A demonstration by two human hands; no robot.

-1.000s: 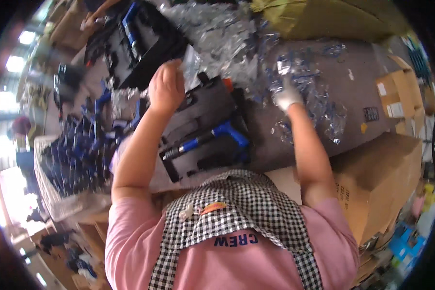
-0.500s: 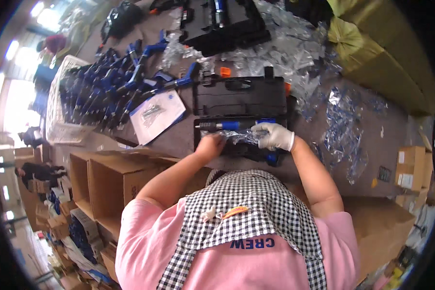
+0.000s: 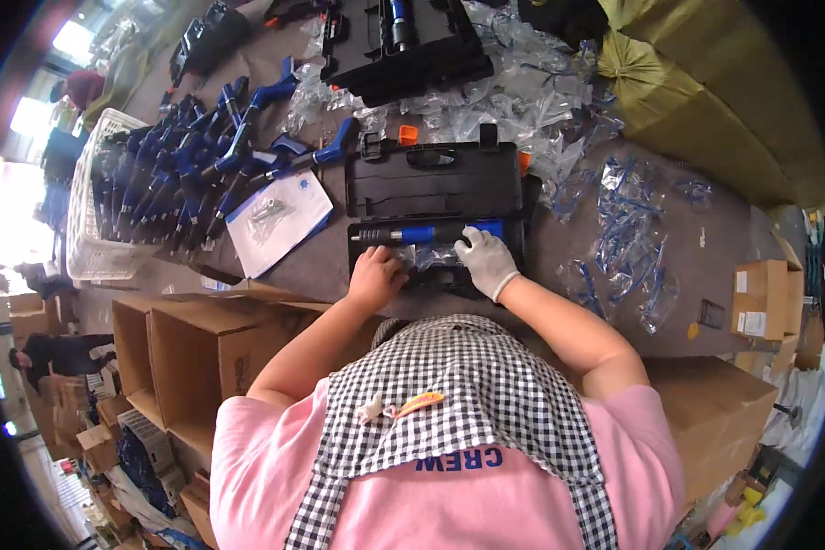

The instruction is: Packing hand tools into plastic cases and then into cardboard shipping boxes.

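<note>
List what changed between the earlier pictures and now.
The gloved right hand moved left from the bagged blue pieces to the black case; the bare left hand drew back toward the person, to its near side. A clear bag now lies between them. The case stayed open, blue-and-black tool inside.

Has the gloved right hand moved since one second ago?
Yes, leftward: the right hand was at the bagged pieces and is now over the open black case.

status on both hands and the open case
Left hand and gloved right hand at clear plastic packet, grip unclear. Blue-black tool in open case. Packet overlaps case's near half.
</note>
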